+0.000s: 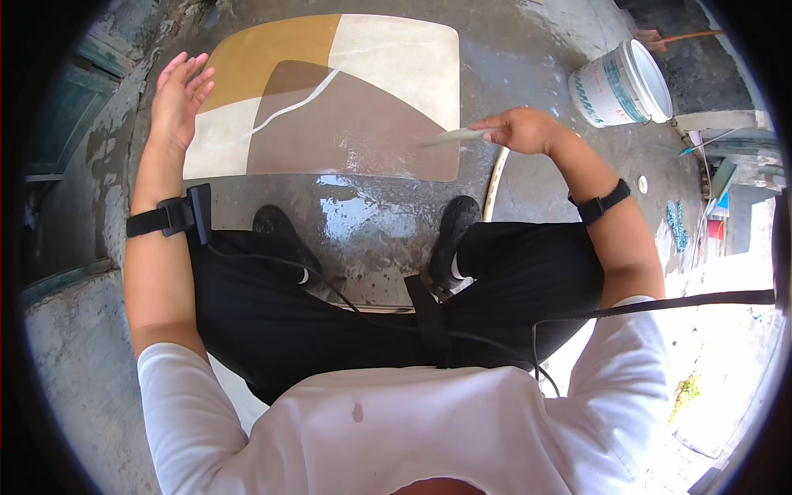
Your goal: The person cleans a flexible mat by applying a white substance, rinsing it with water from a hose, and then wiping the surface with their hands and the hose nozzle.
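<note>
A mat [346,133] with rounded corners lies flat on the wet floor in front of me, patterned in mustard, cream and brown, with a curved white line. My right hand [523,130] grips a pale hose [495,182] just past the mat's right edge. From that hand a pale, blurred length points left over the brown part; I cannot tell where hose ends and water begins. Wet sheen shows on the mat there. My left hand [179,99] is raised by the mat's left edge, holding nothing, its fingers apart.
A white bucket [609,86] with green markings stands at the upper right. Puddled water [365,207] shines on the concrete between my black clogs [455,235]. A wall with a green door [80,117] rises at the left. A black cable [278,257] crosses my lap.
</note>
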Demonstrator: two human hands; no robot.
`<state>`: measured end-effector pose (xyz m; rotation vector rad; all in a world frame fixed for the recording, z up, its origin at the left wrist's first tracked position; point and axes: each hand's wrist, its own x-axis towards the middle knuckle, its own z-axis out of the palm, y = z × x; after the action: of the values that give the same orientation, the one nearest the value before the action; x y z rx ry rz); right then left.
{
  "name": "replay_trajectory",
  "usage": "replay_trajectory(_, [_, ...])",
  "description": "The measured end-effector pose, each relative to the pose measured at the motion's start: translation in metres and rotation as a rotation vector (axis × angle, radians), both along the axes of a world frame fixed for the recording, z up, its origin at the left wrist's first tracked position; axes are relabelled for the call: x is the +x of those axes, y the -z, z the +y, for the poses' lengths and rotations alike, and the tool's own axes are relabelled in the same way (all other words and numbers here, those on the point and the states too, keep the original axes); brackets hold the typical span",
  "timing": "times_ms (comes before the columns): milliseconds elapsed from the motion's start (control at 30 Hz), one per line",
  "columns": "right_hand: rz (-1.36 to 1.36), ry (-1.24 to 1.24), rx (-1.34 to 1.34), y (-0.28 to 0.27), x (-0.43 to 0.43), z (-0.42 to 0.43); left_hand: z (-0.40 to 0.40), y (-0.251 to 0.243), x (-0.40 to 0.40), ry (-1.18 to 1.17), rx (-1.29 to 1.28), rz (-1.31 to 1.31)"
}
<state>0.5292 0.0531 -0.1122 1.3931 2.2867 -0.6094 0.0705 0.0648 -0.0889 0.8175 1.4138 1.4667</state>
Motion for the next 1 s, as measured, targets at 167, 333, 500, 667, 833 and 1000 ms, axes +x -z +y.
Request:
replay_trajectory(167, [0.095, -0.152, 0.096, 0.004, -0.04, 0.004, -0.002, 0.0, -0.005, -0.028, 0.02, -0.009])
replay_trajectory(333, [0.128, -0.239, 0.181, 0.005, -0.088, 0.013, 0.001, 0.0, -0.01, -0.034, 0.032, -0.035])
replay_trajectory(500, [0.235, -0.259, 0.191, -0.002, -0.15, 0.024, 0.001, -0.006, -0.019, -0.109, 0.08, -0.064])
replay_trajectory(667, [0.361, -0.279, 0.241, -0.004, -0.207, 0.031, -0.002, -0.018, -0.03, -0.26, 0.161, -0.156])
replay_trajectory(833, [0.554, -0.167, 0.321, 0.004, -0.253, 0.035, -0.008, -0.016, -0.05, -0.362, 0.177, -0.202])
replay_trajectory(1000, [0.615, -0.057, 0.368, 0.003, -0.275, 0.033, -0.022, -0.015, -0.073, -0.454, 0.155, -0.17])
